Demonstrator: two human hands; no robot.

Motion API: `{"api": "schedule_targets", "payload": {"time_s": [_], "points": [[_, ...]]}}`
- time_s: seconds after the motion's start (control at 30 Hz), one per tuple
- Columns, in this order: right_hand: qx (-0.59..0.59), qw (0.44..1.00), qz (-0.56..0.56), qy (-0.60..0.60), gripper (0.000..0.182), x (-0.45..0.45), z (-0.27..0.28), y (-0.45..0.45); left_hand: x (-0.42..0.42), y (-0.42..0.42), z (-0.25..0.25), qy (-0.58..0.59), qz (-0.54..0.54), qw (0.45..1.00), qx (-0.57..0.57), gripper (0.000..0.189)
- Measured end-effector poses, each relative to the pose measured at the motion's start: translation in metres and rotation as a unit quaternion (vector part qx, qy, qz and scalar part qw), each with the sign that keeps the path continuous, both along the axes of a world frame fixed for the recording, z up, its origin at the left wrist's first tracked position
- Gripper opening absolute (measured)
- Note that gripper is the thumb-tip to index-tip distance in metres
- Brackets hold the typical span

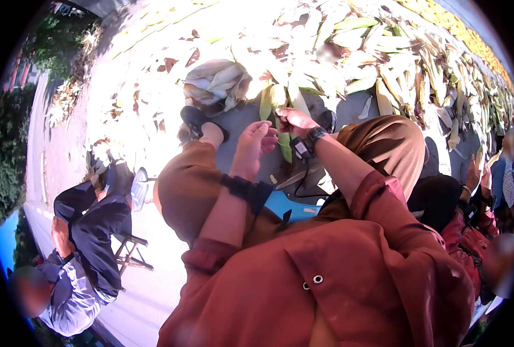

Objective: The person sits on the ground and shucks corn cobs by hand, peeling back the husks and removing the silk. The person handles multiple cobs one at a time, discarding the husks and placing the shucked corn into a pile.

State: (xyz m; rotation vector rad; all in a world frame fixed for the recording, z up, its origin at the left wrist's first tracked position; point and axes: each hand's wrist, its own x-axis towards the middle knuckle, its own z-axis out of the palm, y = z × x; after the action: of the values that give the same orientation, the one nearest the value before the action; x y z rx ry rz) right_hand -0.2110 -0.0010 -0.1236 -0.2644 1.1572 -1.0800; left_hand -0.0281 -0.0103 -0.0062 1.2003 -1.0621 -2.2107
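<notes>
My right hand (298, 122) closes around the lower end of a partly opened ear of corn (277, 96), in front of my knees. Pale green husk leaves splay from the ear, and one long green husk leaf (285, 147) hangs below my fingers. Just beside it, my left hand (253, 147) is held in the air with its fingers loosely bent and apart, and I see nothing in it. The kernels are hard to make out in the glare. A round bundle of dry corn husks (217, 84) rests on the ground beyond my left foot.
A heap of husks and unhusked corn (387, 56) spreads ahead and to the right. Yellow cobs (469, 37) line the far edge. One person sits on a wooden stool (131, 253) at left; another person's hands (478, 175) work at right. A blue seat (291, 207) is under me.
</notes>
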Motion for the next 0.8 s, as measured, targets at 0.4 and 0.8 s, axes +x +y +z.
{"api": "schedule_targets", "payload": {"time_s": [0.4,0.8], "points": [[-0.043,0.981,-0.018,-0.187,0.013,0.012,0.101,0.047,0.004,-0.001,-0.045,-0.144,-0.042,0.917,-0.370,0.063],[-0.103,0.956,0.052,-0.271,0.024,0.020,0.165,0.059,-0.011,0.017,-0.024,-0.163,-0.053,0.859,-0.483,0.041]]}}
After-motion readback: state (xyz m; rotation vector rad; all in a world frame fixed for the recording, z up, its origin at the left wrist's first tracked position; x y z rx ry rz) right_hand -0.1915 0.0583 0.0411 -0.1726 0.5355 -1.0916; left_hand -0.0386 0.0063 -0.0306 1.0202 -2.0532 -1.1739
